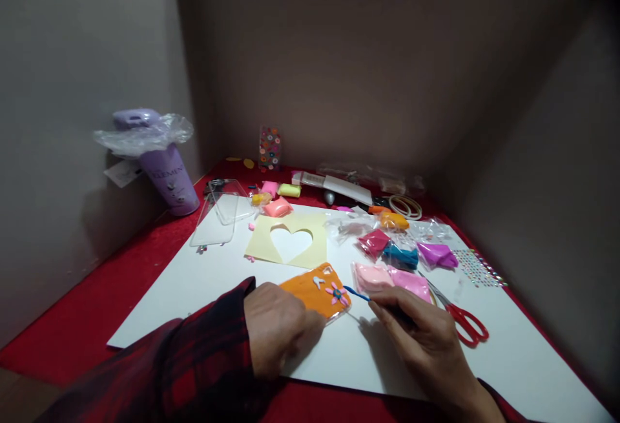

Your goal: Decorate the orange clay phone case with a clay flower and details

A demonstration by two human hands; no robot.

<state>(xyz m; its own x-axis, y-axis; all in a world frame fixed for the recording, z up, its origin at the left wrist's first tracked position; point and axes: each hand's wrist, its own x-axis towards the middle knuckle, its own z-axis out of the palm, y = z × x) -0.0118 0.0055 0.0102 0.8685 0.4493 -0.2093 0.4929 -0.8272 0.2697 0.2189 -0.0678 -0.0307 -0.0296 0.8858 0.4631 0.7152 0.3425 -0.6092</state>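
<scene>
A phone case [305, 290] covered in orange clay lies tilted on the white board. It bears a pink clay flower [337, 294] with a teal centre and a small pale-blue shape [318, 281]. My left hand [281, 326] is closed over the case's near left side, holding it; some of its fingertips are hidden. Pinched between the fingers of my right hand [421, 332] is a thin blue modelling tool [357, 294], whose tip points at the flower, close beside the case's right edge. Whether the tip touches cannot be made out.
Bagged clay, including teal [401, 256] and purple [436, 255], lies right of centre. Red-handled scissors [467, 326] rest beside my right hand. A heart-cutout sheet [259, 242] lies behind the case. Clear cases [213, 239] and a purple tumbler [169, 177] stand left.
</scene>
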